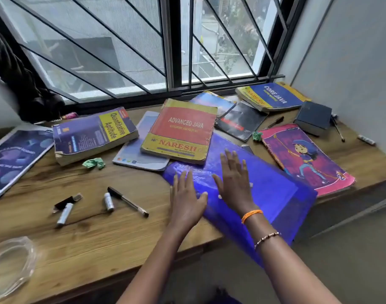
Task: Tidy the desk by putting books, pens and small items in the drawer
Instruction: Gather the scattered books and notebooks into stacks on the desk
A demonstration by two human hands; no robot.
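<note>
A large blue plastic folder (273,189) lies on the wooden desk (95,235) and hangs over its front edge. My left hand (186,198) and my right hand (234,181) hover flat over the folder's left part, fingers spread, holding nothing. Behind them lies the red "Advanced Java" book (181,130), partly on a pale notebook (135,152). A thick "Quantitative Aptitude" book (93,134) sits to the left. A black pen (127,201), a white tube (108,201) and two small items (66,207) lie at front left.
More books are spread out: a pink cartoon book (306,159), "Core Java" (273,96), a dark notebook (242,121), a navy book (314,117), a purple booklet (14,159). Crumpled green papers (94,163), pens (337,128) and a clear bowl (10,266) are around. A barred window is behind.
</note>
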